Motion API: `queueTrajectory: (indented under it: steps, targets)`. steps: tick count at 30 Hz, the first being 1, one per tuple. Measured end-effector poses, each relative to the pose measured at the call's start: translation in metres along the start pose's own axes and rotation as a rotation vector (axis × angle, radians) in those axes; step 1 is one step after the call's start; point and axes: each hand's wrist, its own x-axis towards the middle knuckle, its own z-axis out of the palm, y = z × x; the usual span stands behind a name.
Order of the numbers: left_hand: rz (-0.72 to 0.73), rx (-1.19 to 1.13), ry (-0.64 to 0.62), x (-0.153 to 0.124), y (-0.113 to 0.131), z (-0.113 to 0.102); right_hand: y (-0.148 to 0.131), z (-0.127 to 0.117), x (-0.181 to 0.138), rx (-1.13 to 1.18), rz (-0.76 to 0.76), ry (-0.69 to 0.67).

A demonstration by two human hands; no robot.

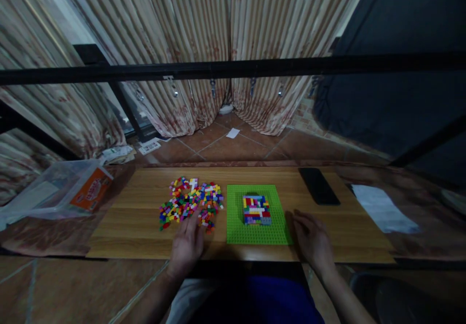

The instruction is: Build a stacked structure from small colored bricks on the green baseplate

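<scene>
A heap of small multicoloured toy bricks [182,205] is spread over the left half of the wooden table. My left hand [186,246] reaches to the near side of this heap, fingers stretched out at the bricks; no brick shows clearly in it. Right of the heap lies a green studded baseplate [236,227]. On it stands a block-shaped build of bricks [257,210] in red, yellow, blue, white and grey. My right hand [313,239] rests by the baseplate's right edge, its fingers loosely bent and apart, with nothing visible in them.
A black phone [319,186] lies at the table's back right. Beyond the left end stands a clear plastic bin [61,183] with an orange label. White paper [384,208] lies past the right end. A black metal rail [233,68] crosses before the curtains [182,23].
</scene>
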Motion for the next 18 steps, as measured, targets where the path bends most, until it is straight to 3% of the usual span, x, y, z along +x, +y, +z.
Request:
queueTrajectory:
  steps: [4,18]
  targets:
    - [-0.02,0.096,0.075,-0.007,-0.025,-0.006,0.007,0.006,-0.01,-0.144,-0.094,0.015]
    - [-0.068,0.07,-0.042,-0.017,-0.023,-0.005,0.03,0.01,-0.021,-0.271,-0.317,0.016]
